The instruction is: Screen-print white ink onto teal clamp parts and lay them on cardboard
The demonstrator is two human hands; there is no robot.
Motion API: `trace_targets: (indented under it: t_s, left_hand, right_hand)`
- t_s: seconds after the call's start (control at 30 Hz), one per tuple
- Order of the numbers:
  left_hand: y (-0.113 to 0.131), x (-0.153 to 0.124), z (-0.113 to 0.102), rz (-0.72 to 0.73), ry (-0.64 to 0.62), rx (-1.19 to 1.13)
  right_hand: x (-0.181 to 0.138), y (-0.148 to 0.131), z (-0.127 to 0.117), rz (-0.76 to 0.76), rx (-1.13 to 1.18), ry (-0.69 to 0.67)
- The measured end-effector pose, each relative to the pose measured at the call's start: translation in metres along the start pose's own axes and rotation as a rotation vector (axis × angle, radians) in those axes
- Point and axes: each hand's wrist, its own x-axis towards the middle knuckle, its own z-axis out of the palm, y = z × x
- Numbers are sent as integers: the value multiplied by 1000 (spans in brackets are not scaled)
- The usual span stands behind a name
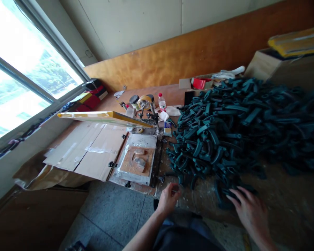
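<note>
A big heap of dark teal plastic handle parts (232,129) covers the right half of the wooden workbench. My right hand (247,209) lies at the heap's near edge, fingers spread over a dark part (225,198). My left hand (169,198) rests at the bench's front edge beside the heap, fingers curled; nothing shows in it. Just beyond it stands a small metal jig plate (138,158) with a brown insert, under a raised yellow-edged screen frame (104,118).
Flattened cardboard (86,146) lies left of the jig. At the back of the bench are tape rolls (143,101), a small bottle (161,101), a red item (200,83) and boxes (264,62). A window runs along the left wall. Grey floor lies below the bench.
</note>
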Motion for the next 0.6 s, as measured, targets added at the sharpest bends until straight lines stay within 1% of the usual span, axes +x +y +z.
trace_targets:
  t_s: [0.1, 0.17, 0.23, 0.27, 0.3, 0.37, 0.43, 0.47, 0.53, 0.6]
  left_hand:
    - [-1, -5, -28, 34, -83, 25]
    - [-5, -5, -51, 69, -119, 86]
    - [-9, -4, -75, 159, -141, 172]
    - [-10, -3, -88, 221, -158, 209]
    - [-12, -2, -101, 282, -180, 236]
    - [-15, -2, -126, 365, -238, 260]
    - [-18, -2, -149, 386, -289, 265]
    - [-20, -2, -159, 384, -311, 262]
    - [-23, -3, -178, 372, -346, 246]
    - [-27, -3, -192, 364, -367, 215]
  right_hand:
    - [4, -7, -5, 3, -66, 55]
    - [7, -24, -11, 37, -102, 105]
    - [10, -57, -15, 58, -100, 153]
    - [12, -81, -15, 54, -74, 159]
    - [15, -107, -13, 42, -42, 136]
    - [26, -165, -4, 13, 9, 9]
    - [42, -218, 10, -20, 14, -168]
    - [52, -239, 17, -37, 2, -247]
    - [69, -268, 28, -77, -11, -375]
    - [81, -280, 32, -101, -8, -464]
